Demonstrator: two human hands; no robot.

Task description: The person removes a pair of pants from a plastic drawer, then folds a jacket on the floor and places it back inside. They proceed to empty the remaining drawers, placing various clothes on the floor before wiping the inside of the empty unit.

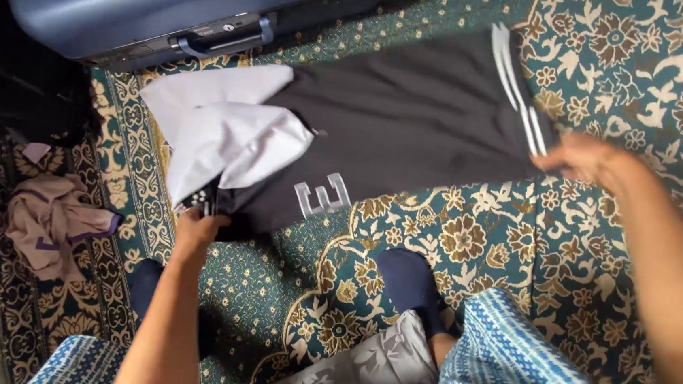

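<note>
Two hands (197,226) (581,157) pinching smooth black shorts (395,131), patterned carpet (467,242)

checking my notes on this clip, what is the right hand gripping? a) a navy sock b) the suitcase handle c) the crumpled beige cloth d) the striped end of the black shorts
d: the right hand pinches the edge of the black shorts just beside the white stripes, while the left hand holds the opposite end on the patterned carpet.
</note>
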